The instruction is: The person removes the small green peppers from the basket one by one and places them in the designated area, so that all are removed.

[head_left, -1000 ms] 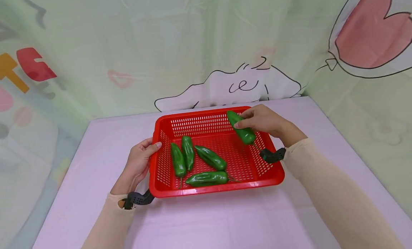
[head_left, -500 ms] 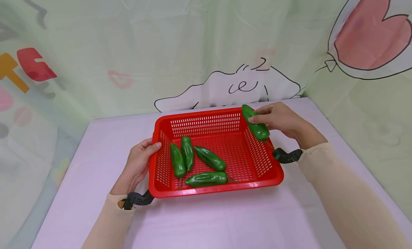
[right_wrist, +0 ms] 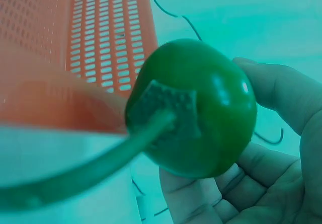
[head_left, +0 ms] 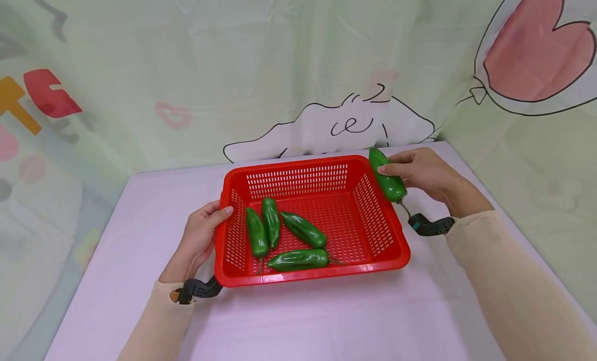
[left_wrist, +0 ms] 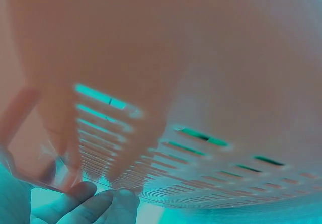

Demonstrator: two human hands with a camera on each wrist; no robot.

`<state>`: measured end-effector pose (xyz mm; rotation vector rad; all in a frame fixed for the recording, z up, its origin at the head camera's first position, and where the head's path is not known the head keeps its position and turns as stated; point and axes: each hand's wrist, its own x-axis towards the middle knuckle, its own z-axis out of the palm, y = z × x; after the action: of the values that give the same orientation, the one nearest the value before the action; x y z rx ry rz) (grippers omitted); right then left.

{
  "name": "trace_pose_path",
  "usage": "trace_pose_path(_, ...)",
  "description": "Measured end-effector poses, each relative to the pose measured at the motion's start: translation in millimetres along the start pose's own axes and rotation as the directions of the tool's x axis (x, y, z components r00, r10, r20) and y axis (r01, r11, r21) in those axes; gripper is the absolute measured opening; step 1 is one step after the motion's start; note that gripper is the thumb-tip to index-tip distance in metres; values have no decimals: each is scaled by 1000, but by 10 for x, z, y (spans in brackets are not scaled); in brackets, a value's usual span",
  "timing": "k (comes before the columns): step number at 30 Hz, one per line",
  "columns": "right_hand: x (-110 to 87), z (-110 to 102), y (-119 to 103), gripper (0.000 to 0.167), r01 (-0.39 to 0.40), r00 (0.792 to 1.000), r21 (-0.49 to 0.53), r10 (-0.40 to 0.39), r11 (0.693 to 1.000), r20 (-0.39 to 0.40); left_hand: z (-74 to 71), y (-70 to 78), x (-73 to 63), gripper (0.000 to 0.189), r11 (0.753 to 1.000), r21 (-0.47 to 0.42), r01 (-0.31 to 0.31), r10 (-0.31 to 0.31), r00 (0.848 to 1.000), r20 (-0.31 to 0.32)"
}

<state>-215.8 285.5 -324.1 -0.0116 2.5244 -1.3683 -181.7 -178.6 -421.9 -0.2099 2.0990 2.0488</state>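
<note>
A red slotted plastic basket [head_left: 298,203] stands in the middle of the head view. My left hand [head_left: 200,236] grips its left side, thumb over the rim and fingers outside; in the left wrist view those fingertips [left_wrist: 100,201] show against the slotted wall. Over the basket's right rim, my right hand [head_left: 426,172] holds a glossy green chili pepper [head_left: 388,182] between thumb and fingers. Its stem [right_wrist: 100,166] points toward the camera in the right wrist view. Several more green peppers lie inside the basket, among them one [head_left: 298,259] along the front wall and one [head_left: 304,230] slanting behind it.
The basket is on a table with a pale lilac cover [head_left: 298,319]. Behind and to the sides hangs a light green printed cloth [head_left: 261,66]. Each wrist wears a black camera mount, one at the right wrist [head_left: 430,225] beside the basket's outer wall.
The right hand has carried its pepper rightward, from above the basket's inside to its right rim. The left hand, the basket and the peppers lying in it look nearly unmoved.
</note>
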Motion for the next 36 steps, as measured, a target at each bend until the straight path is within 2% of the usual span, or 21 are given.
trace_pose_path(6, -14, -65, 129, 63, -30, 999, -25, 30, 999, -15, 7, 4, -15, 58, 1000, 1, 0, 0, 1000, -3)
trace_pose_path(18, -12, -66, 330, 67, -92, 995, -24, 91, 995, -29, 15, -7, -10, 58, 1000, -10, -6, 6, 1000, -10)
trace_pose_path(36, 97, 11, 646, 73, -142, 990, -12, 142, 990, 6, 8, -31, 12, 61, 1000, -9, -5, 5, 1000, -16)
